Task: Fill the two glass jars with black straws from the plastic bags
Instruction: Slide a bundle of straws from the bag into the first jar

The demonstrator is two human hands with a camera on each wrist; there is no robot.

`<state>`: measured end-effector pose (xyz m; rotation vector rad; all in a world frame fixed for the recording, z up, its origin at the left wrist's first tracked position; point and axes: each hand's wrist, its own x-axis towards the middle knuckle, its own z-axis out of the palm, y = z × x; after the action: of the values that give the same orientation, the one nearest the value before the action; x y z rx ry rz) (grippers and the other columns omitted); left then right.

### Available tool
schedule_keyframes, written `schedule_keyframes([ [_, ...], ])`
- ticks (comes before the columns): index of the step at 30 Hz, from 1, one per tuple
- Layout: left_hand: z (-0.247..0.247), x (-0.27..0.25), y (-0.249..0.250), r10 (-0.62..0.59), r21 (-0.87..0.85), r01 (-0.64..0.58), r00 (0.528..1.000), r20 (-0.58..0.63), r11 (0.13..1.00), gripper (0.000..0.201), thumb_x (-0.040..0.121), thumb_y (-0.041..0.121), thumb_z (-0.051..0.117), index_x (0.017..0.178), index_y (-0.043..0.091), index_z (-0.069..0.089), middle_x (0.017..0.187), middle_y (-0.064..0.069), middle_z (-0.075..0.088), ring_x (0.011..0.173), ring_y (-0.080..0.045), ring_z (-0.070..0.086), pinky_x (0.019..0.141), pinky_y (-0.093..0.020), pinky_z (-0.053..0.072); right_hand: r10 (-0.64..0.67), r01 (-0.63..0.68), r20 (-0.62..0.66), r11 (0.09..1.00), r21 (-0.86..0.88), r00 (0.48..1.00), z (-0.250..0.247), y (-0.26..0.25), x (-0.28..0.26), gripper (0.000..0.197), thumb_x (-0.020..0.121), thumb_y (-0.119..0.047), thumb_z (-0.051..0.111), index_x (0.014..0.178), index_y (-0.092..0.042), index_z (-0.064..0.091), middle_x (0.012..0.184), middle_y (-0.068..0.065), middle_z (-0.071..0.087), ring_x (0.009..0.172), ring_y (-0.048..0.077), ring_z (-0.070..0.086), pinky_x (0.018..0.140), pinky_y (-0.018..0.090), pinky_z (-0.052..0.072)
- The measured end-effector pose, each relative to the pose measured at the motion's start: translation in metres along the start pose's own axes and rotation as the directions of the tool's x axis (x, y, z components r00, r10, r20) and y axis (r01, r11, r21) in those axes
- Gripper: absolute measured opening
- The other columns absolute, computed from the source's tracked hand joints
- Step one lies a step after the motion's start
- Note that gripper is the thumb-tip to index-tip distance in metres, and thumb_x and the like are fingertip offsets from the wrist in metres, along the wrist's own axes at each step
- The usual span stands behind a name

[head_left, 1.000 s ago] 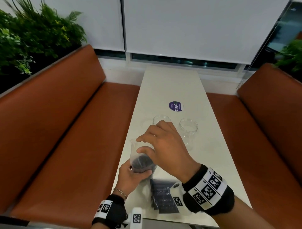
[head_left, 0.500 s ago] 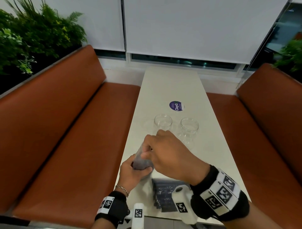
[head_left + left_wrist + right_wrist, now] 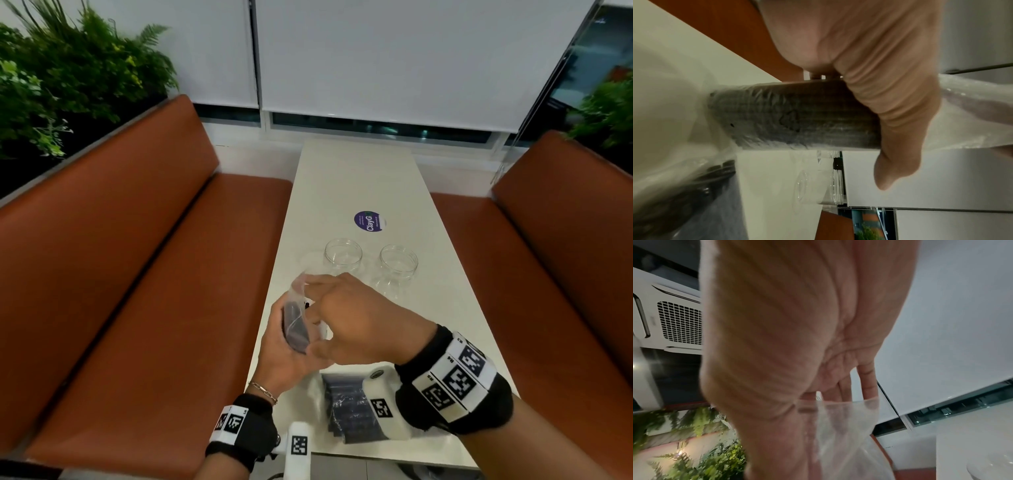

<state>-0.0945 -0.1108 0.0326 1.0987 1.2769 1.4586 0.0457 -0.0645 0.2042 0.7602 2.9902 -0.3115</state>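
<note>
Holding: left hand (image 3: 286, 356) curls round a plastic bag (image 3: 297, 320) of black straws (image 3: 797, 116), raised over the table's near left edge.
Benches: orange benches (image 3: 130, 274) flank the table on both sides; the left one runs right along the edge under the hands.
Table: white table (image 3: 356, 178), long and narrow; far half open past a round purple sticker (image 3: 369, 221).
Second bag: another bag of black straws (image 3: 346, 411) lies flat at the near edge, partly covered by the right wrist unit.
Right hand: right hand (image 3: 356, 318) is above the held bag, fingertips pinching its clear open top (image 3: 846, 418).
Jars: left glass jar (image 3: 343, 255) and right glass jar (image 3: 398, 265) stand upright side by side mid-table, beyond the hands, apart from each other, nothing in them.
Hidden: left jar's base is behind the right hand's fingers; left fingers behind the bag not visible; right wrist view mostly palm, straws out of frame.
Blur: left wrist view smeared at lower left, second bag hard to read there.
</note>
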Motion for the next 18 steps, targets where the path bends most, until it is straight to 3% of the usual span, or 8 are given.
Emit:
schedule_keyframes([
  [3, 0.001, 0.003, 0.01, 0.02, 0.042, -0.02, 1.0, 0.002, 0.999, 0.104, 0.052, 0.004, 0.103, 0.129, 0.046, 0.047, 0.11, 0.029, 0.071, 0.105, 0.005, 0.069, 0.084, -0.023, 0.061, -0.019, 0.019, -0.002, 1.0, -0.008, 1.0, 0.0, 0.003, 0.003, 0.016, 0.079, -0.037, 0.076, 0.077, -0.021, 0.079, 0.148, -0.005, 0.06, 0.156, 0.012, 0.025, 0.129, 0.046, 0.015],
  [6, -0.001, 0.007, 0.005, 0.055, 0.09, -0.054, 0.998, -0.007, 0.994, 0.089, 0.056, -0.008, 0.099, 0.124, 0.029, 0.055, 0.112, 0.015, 0.072, 0.107, -0.002, 0.07, 0.081, -0.014, 0.057, -0.03, 0.027, -0.087, 0.999, -0.033, 0.996, -0.003, 0.004, 0.004, 0.013, 0.073, -0.041, 0.08, 0.074, -0.027, 0.078, 0.165, -0.005, 0.041, 0.16, 0.013, 0.014, 0.131, 0.046, 0.005],
  [8, 0.001, 0.009, 0.002, 0.018, 0.091, -0.015, 1.0, -0.023, 0.996, 0.087, 0.057, -0.009, 0.098, 0.123, 0.03, 0.058, 0.11, 0.011, 0.075, 0.105, -0.006, 0.073, 0.078, -0.016, 0.059, -0.007, 0.008, -0.195, 1.0, 0.008, 0.981, -0.004, 0.007, 0.0, 0.018, 0.07, -0.045, 0.084, 0.084, -0.034, 0.078, 0.17, -0.005, 0.03, 0.161, 0.015, 0.007, 0.131, 0.048, 0.005],
  [11, 0.003, 0.01, -0.001, 0.0, 0.091, 0.008, 0.996, -0.088, 0.996, 0.084, 0.057, 0.001, 0.101, 0.123, 0.032, 0.058, 0.11, 0.033, 0.071, 0.096, 0.003, 0.073, 0.075, -0.018, 0.061, 0.115, -0.043, -0.323, 0.974, 0.221, 0.94, 0.0, 0.019, -0.016, 0.078, 0.062, -0.055, 0.093, 0.132, -0.04, 0.061, 0.172, -0.009, 0.024, 0.16, 0.01, 0.011, 0.13, 0.041, 0.017],
  [12, 0.003, 0.01, -0.003, -0.001, 0.107, 0.012, 0.995, -0.102, 0.994, 0.086, 0.056, 0.006, 0.102, 0.125, 0.03, 0.058, 0.113, 0.034, 0.069, 0.098, 0.003, 0.073, 0.077, -0.018, 0.062, 0.187, -0.08, -0.292, 0.937, 0.341, 0.938, 0.004, 0.025, -0.022, 0.106, 0.058, -0.056, 0.096, 0.148, -0.039, 0.044, 0.171, -0.013, 0.024, 0.159, 0.007, 0.017, 0.129, 0.037, 0.022],
  [14, 0.004, 0.012, -0.01, 0.017, 0.094, -0.005, 0.993, -0.121, 0.996, 0.09, 0.054, 0.003, 0.103, 0.127, 0.029, 0.057, 0.117, 0.019, 0.072, 0.105, -0.005, 0.073, 0.084, -0.022, 0.062, 0.297, -0.168, -0.147, 0.81, 0.562, 0.944, 0.023, 0.037, -0.029, 0.141, 0.05, -0.057, 0.099, 0.161, -0.039, 0.013, 0.169, -0.017, 0.025, 0.155, 0.001, 0.024, 0.127, 0.035, 0.027],
  [16, 0.006, 0.01, -0.019, -0.015, 0.058, 0.021, 0.993, -0.115, 0.998, 0.089, 0.054, -0.003, 0.1, 0.127, 0.027, 0.059, 0.116, 0.0, 0.076, 0.104, -0.017, 0.076, 0.086, -0.032, 0.063, 0.33, -0.239, 0.006, 0.67, 0.702, 0.944, 0.055, 0.046, -0.027, 0.152, 0.048, -0.052, 0.101, 0.161, -0.043, 0.001, 0.17, -0.017, 0.025, 0.154, 0.001, 0.026, 0.128, 0.039, 0.027],
  [18, 0.004, 0.009, -0.031, -0.061, 0.031, 0.064, 0.993, -0.097, 0.997, 0.085, 0.053, -0.002, 0.101, 0.125, 0.02, 0.061, 0.114, -0.009, 0.077, 0.103, -0.023, 0.077, 0.083, -0.041, 0.065, 0.345, -0.25, 0.062, 0.533, 0.808, 0.937, 0.085, 0.049, -0.018, 0.145, 0.049, -0.046, 0.103, 0.16, -0.043, 0.01, 0.165, -0.018, 0.035, 0.151, 0.001, 0.035, 0.127, 0.043, 0.031],
])
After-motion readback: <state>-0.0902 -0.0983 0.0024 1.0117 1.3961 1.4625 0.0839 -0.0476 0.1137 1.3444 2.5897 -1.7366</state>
